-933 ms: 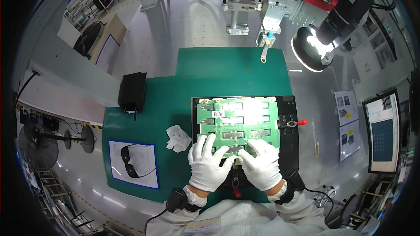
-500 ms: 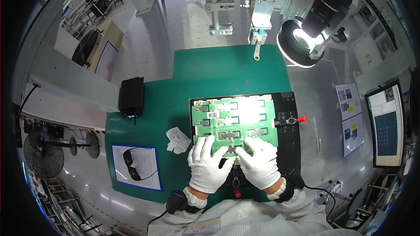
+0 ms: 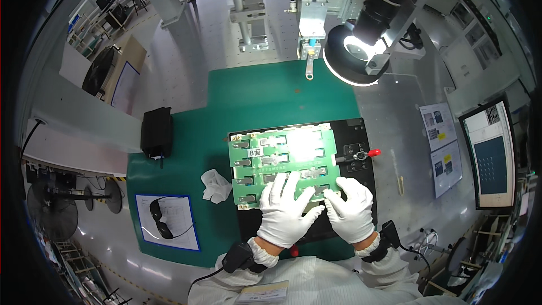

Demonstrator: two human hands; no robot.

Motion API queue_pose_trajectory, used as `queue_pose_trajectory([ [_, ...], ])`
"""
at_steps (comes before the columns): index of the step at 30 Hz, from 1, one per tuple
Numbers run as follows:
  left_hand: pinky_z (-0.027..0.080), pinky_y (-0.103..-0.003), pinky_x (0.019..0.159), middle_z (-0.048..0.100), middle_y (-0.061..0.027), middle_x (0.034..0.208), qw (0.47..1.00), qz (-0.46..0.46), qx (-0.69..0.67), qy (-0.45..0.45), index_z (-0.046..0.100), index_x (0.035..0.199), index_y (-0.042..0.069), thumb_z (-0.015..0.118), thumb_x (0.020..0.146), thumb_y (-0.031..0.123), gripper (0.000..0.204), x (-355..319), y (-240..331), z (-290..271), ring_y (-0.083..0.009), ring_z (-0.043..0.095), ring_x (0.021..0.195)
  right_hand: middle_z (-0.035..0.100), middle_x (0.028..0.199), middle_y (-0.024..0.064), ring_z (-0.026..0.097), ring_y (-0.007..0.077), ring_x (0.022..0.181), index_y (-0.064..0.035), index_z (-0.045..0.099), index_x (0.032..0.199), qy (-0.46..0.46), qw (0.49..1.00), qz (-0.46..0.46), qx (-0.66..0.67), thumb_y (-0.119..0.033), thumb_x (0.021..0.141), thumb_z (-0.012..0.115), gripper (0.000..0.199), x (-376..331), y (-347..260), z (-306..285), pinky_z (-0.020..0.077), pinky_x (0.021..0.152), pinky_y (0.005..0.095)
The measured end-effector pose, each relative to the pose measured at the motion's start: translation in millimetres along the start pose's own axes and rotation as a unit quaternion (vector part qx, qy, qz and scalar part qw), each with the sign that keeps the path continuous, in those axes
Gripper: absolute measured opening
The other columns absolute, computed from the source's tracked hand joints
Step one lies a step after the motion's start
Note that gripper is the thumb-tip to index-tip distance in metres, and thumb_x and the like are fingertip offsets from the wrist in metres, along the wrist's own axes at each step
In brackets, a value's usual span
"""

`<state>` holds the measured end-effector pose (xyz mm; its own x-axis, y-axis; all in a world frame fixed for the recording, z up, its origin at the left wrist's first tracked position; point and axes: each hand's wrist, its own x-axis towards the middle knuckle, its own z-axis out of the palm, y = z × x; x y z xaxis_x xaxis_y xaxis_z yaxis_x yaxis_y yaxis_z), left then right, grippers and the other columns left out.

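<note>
A green circuit-board-like panel (image 3: pixel 285 165) with rows of metal tabs lies on a black fixture (image 3: pixel 358 178). My left hand (image 3: pixel 287 208), in a white glove, rests over the panel's near edge with fingers spread and thumb reaching right. My right hand (image 3: pixel 353 209), also gloved, is at the panel's near right corner, its thumb and index fingertips apart. Both hands' tips are close to a metal tab (image 3: pixel 320 189) in the nearest row. Whether they touch it is hard to tell. No loose item shows in either hand.
A red-handled clamp (image 3: pixel 361 154) sits at the fixture's right. On the green mat (image 3: pixel 243 93) lie a crumpled white cloth (image 3: pixel 215 186) and dark glasses (image 3: pixel 160 218) on a sheet. A ring light (image 3: pixel 355 56) hangs above; a monitor (image 3: pixel 492 158) stands at right.
My hands have moved right along the panel's near edge, from a middle tab to one farther right. The whole view has shifted, so the scene sits a little farther left.
</note>
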<state>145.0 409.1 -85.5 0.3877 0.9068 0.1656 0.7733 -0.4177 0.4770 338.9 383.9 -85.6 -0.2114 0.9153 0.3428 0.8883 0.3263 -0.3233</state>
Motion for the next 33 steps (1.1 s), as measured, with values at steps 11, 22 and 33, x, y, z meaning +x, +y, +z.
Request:
queue_pose_trajectory([
  [11, 0.033, -0.056, 0.105, 0.055, -0.0227, 0.135, 1.000, 0.008, 0.023, 0.014, 0.072, 0.111, 0.010, 0.077, 0.077, 0.044, 0.048, 2, -1, 3, -0.0419, 0.045, 0.129, 0.062, 0.117, 0.0166, 0.059, 0.0351, 0.109, -0.0134, 0.071, 0.106, -0.006, 0.999, 0.017, 0.029, -0.017, 0.077, 0.075, 0.030, 4, 3, 4, 0.0465, 0.089, 0.0489],
  [22, 0.031, -0.058, 0.106, 0.054, -0.0224, 0.136, 1.000, 0.004, 0.016, 0.016, 0.069, 0.122, 0.013, 0.073, 0.081, 0.047, 0.054, 17, -3, 4, -0.0434, 0.045, 0.130, 0.064, 0.111, 0.0168, 0.063, 0.0354, 0.097, -0.0062, 0.071, 0.098, 0.050, 0.995, 0.006, 0.088, -0.007, 0.073, 0.072, 0.025, 43, 19, 11, 0.0501, 0.082, 0.0473],
  [33, 0.030, -0.058, 0.107, 0.053, -0.0210, 0.138, 0.999, 0.005, 0.029, 0.019, 0.069, 0.121, 0.017, 0.072, 0.081, 0.051, 0.053, 27, -5, 9, -0.0433, 0.044, 0.131, 0.064, 0.108, 0.0208, 0.064, 0.0375, 0.089, -0.0036, 0.069, 0.089, 0.047, 0.996, -0.010, 0.071, -0.004, 0.068, 0.068, 0.021, 57, 23, 21, 0.0516, 0.075, 0.0475],
])
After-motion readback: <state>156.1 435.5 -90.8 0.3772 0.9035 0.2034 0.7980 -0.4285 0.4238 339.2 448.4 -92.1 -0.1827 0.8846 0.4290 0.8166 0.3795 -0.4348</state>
